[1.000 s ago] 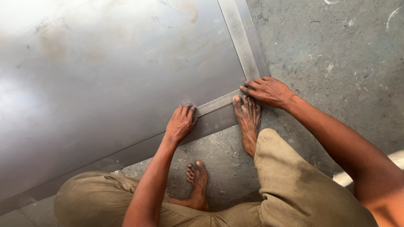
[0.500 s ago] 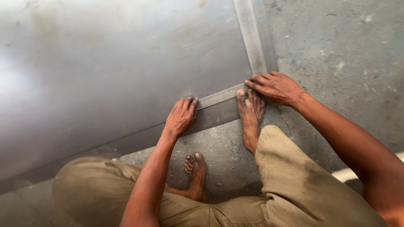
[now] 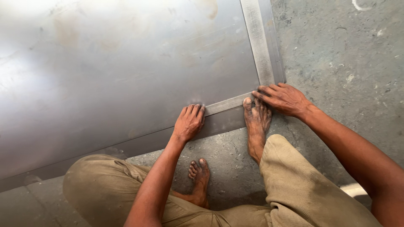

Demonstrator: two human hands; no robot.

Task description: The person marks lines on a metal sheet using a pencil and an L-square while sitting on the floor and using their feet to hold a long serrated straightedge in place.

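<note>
No packages, labels, signs, screens

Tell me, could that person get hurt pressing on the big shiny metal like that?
Maybe. The left hand and right hand are bare and press an L-shaped metal square near the corner of the metal sheet, whose edge could cut the skin. The bare right foot has its toes on the same corner, so they could get nicked or pinched. The shiny sheet might also let the square slide sideways.
</note>
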